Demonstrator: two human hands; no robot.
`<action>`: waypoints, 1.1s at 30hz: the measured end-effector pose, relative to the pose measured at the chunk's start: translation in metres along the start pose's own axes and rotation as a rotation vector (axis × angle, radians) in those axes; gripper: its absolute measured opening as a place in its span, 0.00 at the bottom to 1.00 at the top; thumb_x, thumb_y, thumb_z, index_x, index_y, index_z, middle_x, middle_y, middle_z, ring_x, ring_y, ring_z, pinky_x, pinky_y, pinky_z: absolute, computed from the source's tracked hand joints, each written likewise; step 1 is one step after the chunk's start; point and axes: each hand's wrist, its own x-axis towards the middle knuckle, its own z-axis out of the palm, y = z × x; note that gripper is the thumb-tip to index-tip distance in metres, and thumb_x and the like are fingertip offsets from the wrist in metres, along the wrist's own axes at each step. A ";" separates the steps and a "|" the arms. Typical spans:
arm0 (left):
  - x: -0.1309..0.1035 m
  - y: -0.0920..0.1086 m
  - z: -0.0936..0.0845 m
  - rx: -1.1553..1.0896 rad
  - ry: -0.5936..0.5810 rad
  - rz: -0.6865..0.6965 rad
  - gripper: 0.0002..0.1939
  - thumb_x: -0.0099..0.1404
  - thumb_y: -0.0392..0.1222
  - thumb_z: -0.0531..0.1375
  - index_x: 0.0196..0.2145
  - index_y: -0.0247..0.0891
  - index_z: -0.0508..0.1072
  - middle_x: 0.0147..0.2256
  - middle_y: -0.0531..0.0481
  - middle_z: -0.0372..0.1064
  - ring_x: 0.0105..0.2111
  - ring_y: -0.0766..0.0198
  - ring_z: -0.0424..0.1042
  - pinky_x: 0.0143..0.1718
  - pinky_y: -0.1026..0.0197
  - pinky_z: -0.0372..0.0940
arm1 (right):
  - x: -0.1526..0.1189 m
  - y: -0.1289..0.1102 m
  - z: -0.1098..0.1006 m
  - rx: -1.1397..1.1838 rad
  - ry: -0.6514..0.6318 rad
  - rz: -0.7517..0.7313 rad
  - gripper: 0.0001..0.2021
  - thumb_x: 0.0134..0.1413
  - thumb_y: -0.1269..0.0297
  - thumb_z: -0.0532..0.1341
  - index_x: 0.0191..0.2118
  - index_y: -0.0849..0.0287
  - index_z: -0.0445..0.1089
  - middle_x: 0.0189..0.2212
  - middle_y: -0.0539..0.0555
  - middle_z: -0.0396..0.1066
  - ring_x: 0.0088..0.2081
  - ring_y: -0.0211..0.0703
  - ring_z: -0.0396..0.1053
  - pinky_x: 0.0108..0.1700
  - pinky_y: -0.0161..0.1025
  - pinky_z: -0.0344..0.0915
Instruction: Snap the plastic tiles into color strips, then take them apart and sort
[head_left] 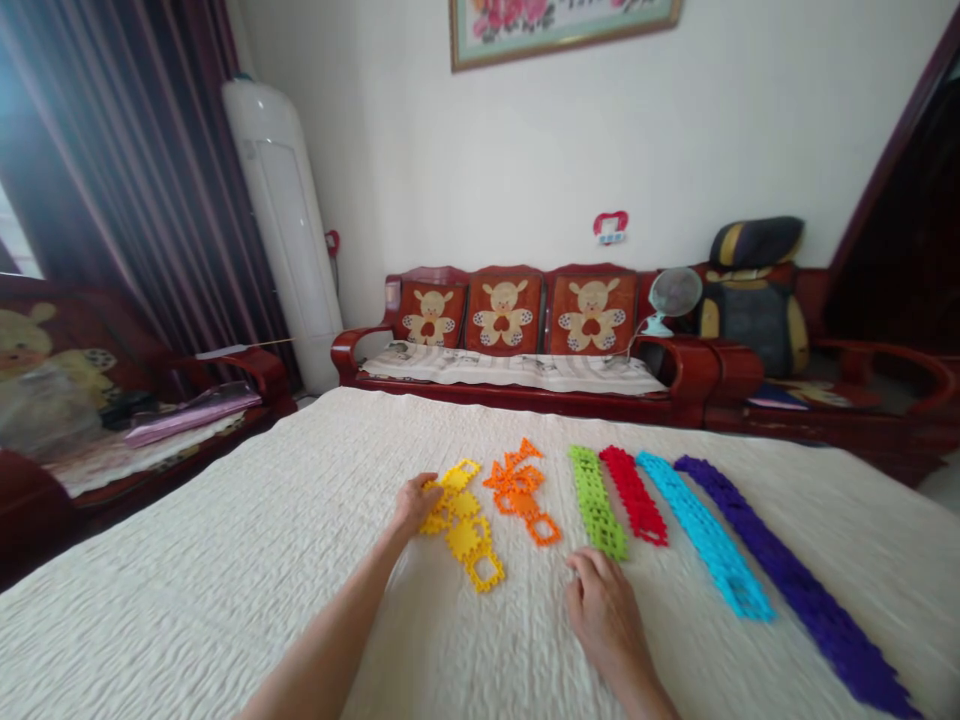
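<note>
My left hand [415, 503] is at the left side of a loose group of yellow plastic interlocking pieces [469, 538], its fingers closed on the edge of one. My right hand [604, 605] lies on the cloth just below the near end of a green strip of joined pieces [596, 500]. Its fingers are loosely bent and somewhat apart, with nothing seen in them. Between the hands sits a group of orange pieces [525, 500], some overlapping. Right of the green strip lie a red strip [634, 495], a light blue strip [705, 535] and a long purple strip [795, 580].
A cream quilted cloth [225, 560] covers the table. Beyond its far edge stands a wooden sofa [682, 375] with bear cushions [506, 310], and a small fan [675, 295]. A wooden armchair [262, 370] is at left, a chair with a black-and-yellow back pad [754, 320] at right.
</note>
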 end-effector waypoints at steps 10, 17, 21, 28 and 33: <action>-0.009 -0.003 0.005 -0.181 -0.022 0.124 0.19 0.54 0.44 0.61 0.44 0.37 0.75 0.38 0.46 0.74 0.38 0.59 0.72 0.41 0.59 0.66 | 0.001 0.006 0.002 0.059 0.001 -0.003 0.11 0.50 0.74 0.50 0.36 0.59 0.67 0.36 0.57 0.69 0.41 0.46 0.66 0.45 0.44 0.62; 0.010 0.012 0.024 -0.470 -0.032 0.059 0.24 0.53 0.48 0.61 0.45 0.33 0.73 0.33 0.48 0.74 0.28 0.65 0.71 0.30 0.65 0.65 | 0.008 -0.003 0.010 0.135 0.008 -0.066 0.17 0.53 0.72 0.50 0.49 0.59 0.63 0.49 0.59 0.64 0.52 0.46 0.62 0.54 0.46 0.61; 0.024 0.027 0.037 -0.289 0.034 0.172 0.20 0.56 0.45 0.58 0.46 0.36 0.73 0.38 0.47 0.75 0.35 0.62 0.73 0.37 0.63 0.66 | 0.044 -0.007 0.033 0.081 0.018 -0.062 0.21 0.54 0.64 0.53 0.54 0.62 0.59 0.57 0.64 0.57 0.58 0.53 0.55 0.56 0.51 0.58; 0.036 0.026 0.051 0.126 0.114 0.509 0.13 0.61 0.41 0.54 0.41 0.38 0.75 0.39 0.46 0.73 0.42 0.61 0.71 0.50 0.58 0.62 | 0.104 -0.005 0.084 0.004 -0.049 0.098 0.23 0.54 0.55 0.54 0.53 0.62 0.61 0.53 0.66 0.62 0.54 0.57 0.60 0.52 0.55 0.59; 0.033 0.027 0.052 0.254 0.139 0.484 0.14 0.63 0.42 0.52 0.41 0.40 0.75 0.43 0.46 0.71 0.45 0.61 0.68 0.50 0.58 0.60 | 0.120 -0.005 0.105 0.076 -0.064 0.062 0.22 0.57 0.56 0.52 0.53 0.63 0.61 0.51 0.64 0.65 0.52 0.53 0.62 0.53 0.50 0.58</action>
